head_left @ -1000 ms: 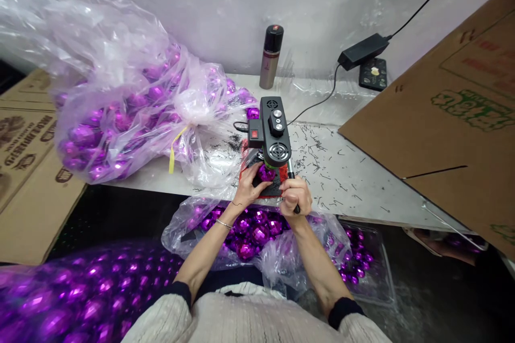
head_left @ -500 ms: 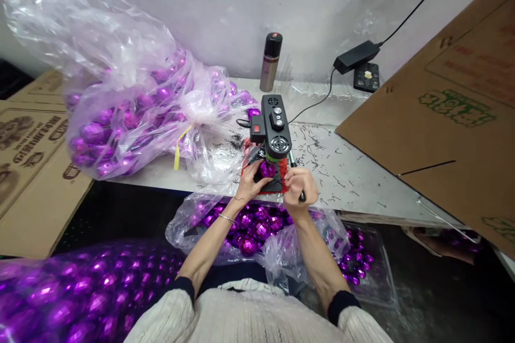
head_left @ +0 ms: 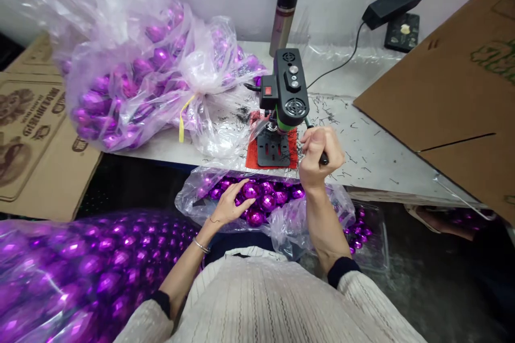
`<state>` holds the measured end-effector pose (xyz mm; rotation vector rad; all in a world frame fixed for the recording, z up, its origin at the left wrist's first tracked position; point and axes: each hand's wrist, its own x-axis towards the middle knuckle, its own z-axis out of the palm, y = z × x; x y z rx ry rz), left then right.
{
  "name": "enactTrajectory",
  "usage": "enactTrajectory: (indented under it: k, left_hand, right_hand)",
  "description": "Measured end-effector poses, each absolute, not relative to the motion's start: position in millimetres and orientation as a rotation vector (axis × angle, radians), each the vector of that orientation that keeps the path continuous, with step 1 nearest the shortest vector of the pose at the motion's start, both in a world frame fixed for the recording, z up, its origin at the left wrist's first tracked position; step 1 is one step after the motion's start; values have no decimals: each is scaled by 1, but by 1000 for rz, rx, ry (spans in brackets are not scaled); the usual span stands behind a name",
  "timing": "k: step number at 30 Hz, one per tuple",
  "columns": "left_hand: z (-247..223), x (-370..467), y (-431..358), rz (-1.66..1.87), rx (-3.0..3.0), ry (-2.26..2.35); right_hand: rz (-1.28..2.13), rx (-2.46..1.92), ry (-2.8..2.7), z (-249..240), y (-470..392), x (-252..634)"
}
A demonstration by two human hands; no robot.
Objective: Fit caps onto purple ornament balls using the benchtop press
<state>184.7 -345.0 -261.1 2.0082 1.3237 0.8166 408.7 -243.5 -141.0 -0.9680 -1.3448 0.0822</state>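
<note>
My left hand (head_left: 232, 204) is low over an opened plastic bag of shiny purple faceted baubles (head_left: 267, 202). Its thumb and forefinger curve around one purple bauble (head_left: 251, 190); the other fingers are partly hidden. My right hand (head_left: 321, 155) is closed in a fist on the black-tipped lever (head_left: 324, 159) of a small black bench drill press (head_left: 292, 86). Under the drill head, the slotted black base plate (head_left: 273, 151) is bare, lying on a red mat (head_left: 252, 158).
A tied clear bag of purple baubles (head_left: 137, 86) lies on the left of the white table (head_left: 341, 139), which is littered with black shavings. Behind the drill stands a spray can (head_left: 285, 13). Cardboard boxes (head_left: 454, 102) flank both sides. More baubles fill a bag (head_left: 92, 273) at lower left.
My left hand has left the drill plate and come down to the bag of baubles. The bauble under the drill is gone from there. My right hand stays on the lever.
</note>
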Motion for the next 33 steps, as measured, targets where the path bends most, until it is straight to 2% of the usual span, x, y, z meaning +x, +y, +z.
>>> enactTrajectory:
  k: [10,22,28,33]
  left_hand:
    - [-320,199,-345,629,2072,1197]
    - [-376,232,-322,218,2192,1243]
    - [-385,255,-294,117,2205,1173]
    - [-368,259,-286,29,2239,1078]
  right_hand:
    - [57,-1004,-1415,-144,-246,414]
    - [46,-941,-1407,-146,-245,413]
    - [45,-950,-1405,-146,-244,411]
    - [58,-897,-1435,-146,-244,415]
